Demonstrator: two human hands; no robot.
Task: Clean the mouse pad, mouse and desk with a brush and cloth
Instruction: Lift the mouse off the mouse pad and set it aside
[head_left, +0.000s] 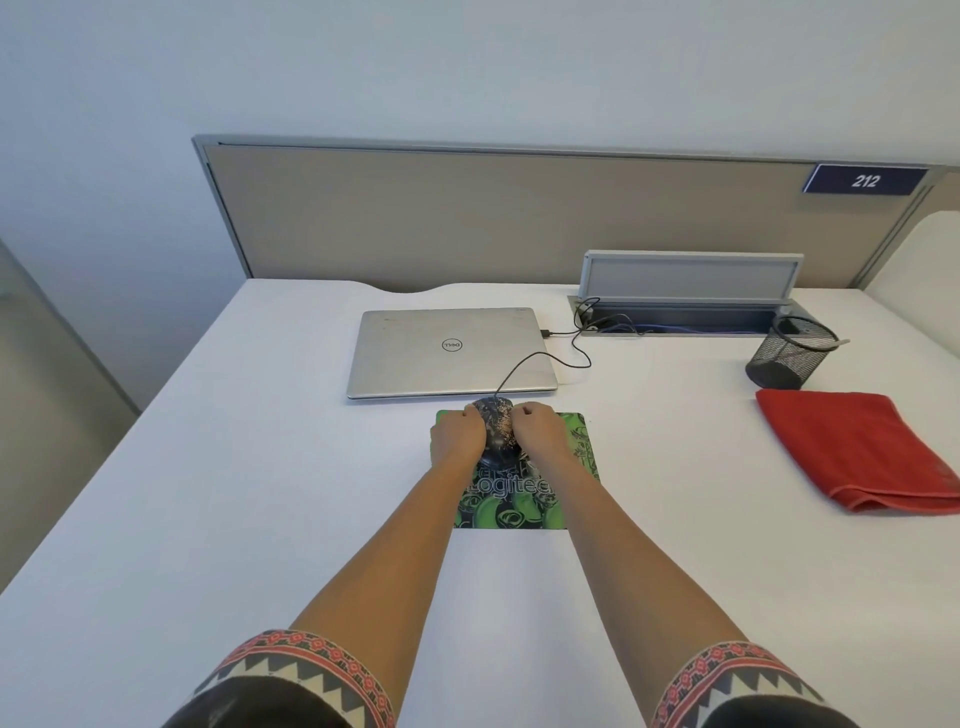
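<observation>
A dark patterned wired mouse (497, 430) sits at the far end of a green and black mouse pad (514, 506) on the white desk (234, 493). My left hand (458, 434) cups the mouse's left side and my right hand (537, 428) cups its right side, fingers curled against it. A folded red cloth (857, 449) lies on the desk to the right. No brush is visible; a mesh cup (789, 353) behind the cloth has something grey sticking out of it.
A closed silver laptop (452, 353) lies just behind the mouse pad, with the mouse cable (524, 364) looping across its corner to an open cable tray (680, 312). A beige partition (493, 218) closes the desk's far edge.
</observation>
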